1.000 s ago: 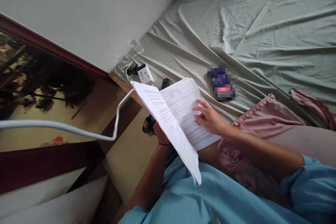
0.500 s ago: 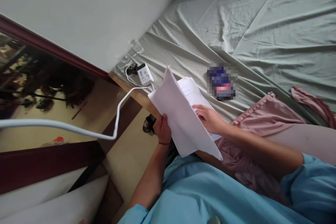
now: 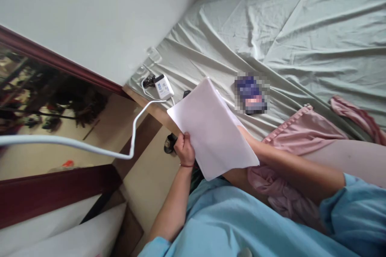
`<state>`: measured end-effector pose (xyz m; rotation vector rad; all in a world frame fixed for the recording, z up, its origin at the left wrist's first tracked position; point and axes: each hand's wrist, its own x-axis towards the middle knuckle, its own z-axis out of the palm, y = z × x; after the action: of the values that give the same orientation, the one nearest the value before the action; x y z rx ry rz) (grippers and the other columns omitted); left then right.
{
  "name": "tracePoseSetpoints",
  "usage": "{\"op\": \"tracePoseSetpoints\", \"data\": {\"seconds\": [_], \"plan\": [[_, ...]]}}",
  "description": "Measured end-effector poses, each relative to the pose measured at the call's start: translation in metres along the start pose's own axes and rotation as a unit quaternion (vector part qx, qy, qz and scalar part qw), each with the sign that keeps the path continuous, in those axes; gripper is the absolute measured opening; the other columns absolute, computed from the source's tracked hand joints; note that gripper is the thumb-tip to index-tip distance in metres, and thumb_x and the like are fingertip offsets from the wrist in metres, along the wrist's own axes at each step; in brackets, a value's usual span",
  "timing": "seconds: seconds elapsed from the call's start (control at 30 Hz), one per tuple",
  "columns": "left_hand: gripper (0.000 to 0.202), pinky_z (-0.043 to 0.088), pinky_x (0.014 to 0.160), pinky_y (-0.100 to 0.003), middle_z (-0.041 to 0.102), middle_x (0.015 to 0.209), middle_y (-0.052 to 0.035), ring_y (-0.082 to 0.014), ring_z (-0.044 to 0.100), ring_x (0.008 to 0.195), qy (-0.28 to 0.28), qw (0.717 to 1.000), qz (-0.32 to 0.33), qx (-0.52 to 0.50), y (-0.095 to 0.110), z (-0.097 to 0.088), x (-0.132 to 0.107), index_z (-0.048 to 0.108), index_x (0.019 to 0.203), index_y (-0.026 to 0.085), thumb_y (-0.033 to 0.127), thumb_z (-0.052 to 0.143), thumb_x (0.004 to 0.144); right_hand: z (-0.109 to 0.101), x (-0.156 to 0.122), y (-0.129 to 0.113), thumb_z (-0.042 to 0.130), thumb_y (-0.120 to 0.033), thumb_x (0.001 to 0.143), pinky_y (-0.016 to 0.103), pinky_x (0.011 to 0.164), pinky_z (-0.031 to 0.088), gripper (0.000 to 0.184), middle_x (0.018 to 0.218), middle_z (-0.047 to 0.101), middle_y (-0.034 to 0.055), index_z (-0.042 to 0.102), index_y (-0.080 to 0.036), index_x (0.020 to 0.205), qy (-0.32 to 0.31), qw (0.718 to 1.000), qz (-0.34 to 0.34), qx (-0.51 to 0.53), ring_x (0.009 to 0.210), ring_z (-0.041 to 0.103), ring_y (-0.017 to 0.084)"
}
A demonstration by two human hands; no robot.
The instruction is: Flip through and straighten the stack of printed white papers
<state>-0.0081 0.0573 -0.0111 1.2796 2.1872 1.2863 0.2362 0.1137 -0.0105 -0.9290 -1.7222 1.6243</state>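
Note:
White sheets of paper (image 3: pixel 214 132) are held up over my lap, their near face blank. My left hand (image 3: pixel 185 149) is closed on their left edge, its thumb lying on the front. Behind the right side of the paper is my right hand (image 3: pixel 243 132); its fingers are hidden, so I cannot tell whether it grips anything. A sliver of another white sheet shows past the upper right edge. To the right of the paper, a phone-like object (image 3: pixel 251 95), blurred by pixels, lies on the bed.
A pale green sheet (image 3: pixel 295 40) covers the bed. Near the wall, a white box-shaped device (image 3: pixel 163 87) joins a white cable (image 3: pixel 90 149) crossing the left side. Pink cloth (image 3: pixel 304 128) lies at my right. A dark shoe (image 3: pixel 170 143) stands on the floor below the bed edge.
The raised paper has swung rightward and flattened, now covering the sheet behind it and the fingers of my right hand. My left hand keeps its hold on the left edge.

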Motion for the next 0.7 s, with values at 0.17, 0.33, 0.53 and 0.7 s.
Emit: {"op": "tracePoseSetpoints", "data": {"seconds": [0.17, 0.33, 0.53, 0.7], "plan": [[0.044, 0.035, 0.062, -0.025, 0.049, 0.063, 0.0018, -0.0139, 0.044, 0.065, -0.003, 1.000, -0.002, -0.002, -0.002, 0.001, 0.001, 0.051, 0.071, 0.018, 0.055, 0.052, 0.093, 0.000, 0.000, -0.008, 0.061, -0.039, 0.075, 0.025, 0.056, 0.036, 0.023, 0.068, 0.058, -0.0011, 0.059, -0.017, 0.071, 0.003, 1.000, 0.014, 0.011, 0.061, 0.040, 0.011], [0.042, 0.034, 0.059, -0.025, 0.045, 0.059, 0.0021, -0.0134, 0.041, 0.061, 0.011, 0.999, 0.019, 0.025, 0.007, 0.000, 0.001, 0.043, 0.065, 0.019, 0.050, 0.051, 0.093, 0.000, 0.000, -0.006, 0.062, -0.042, 0.076, 0.026, 0.055, 0.034, 0.027, 0.065, 0.055, -0.0016, 0.058, -0.017, 0.068, 0.009, 0.999, 0.033, 0.021, 0.062, 0.038, 0.012], [0.041, 0.035, 0.060, -0.025, 0.049, 0.060, 0.0010, -0.0142, 0.043, 0.062, 0.018, 0.999, 0.018, 0.023, 0.009, 0.000, 0.000, 0.048, 0.066, 0.019, 0.049, 0.051, 0.093, -0.003, -0.001, -0.018, 0.065, -0.035, 0.075, 0.026, 0.055, 0.035, 0.021, 0.068, 0.056, -0.0010, 0.062, -0.014, 0.072, -0.007, 0.996, 0.048, 0.069, 0.062, 0.039, 0.011], [0.041, 0.034, 0.060, -0.026, 0.047, 0.059, 0.0008, -0.0147, 0.043, 0.061, 0.024, 0.999, 0.023, 0.031, 0.007, 0.000, 0.001, 0.046, 0.065, 0.020, 0.050, 0.051, 0.092, -0.008, -0.004, -0.039, 0.065, -0.032, 0.075, 0.024, 0.053, 0.036, 0.017, 0.066, 0.052, -0.0018, 0.062, -0.015, 0.072, -0.002, 0.991, 0.073, 0.109, 0.061, 0.042, 0.011]]}}
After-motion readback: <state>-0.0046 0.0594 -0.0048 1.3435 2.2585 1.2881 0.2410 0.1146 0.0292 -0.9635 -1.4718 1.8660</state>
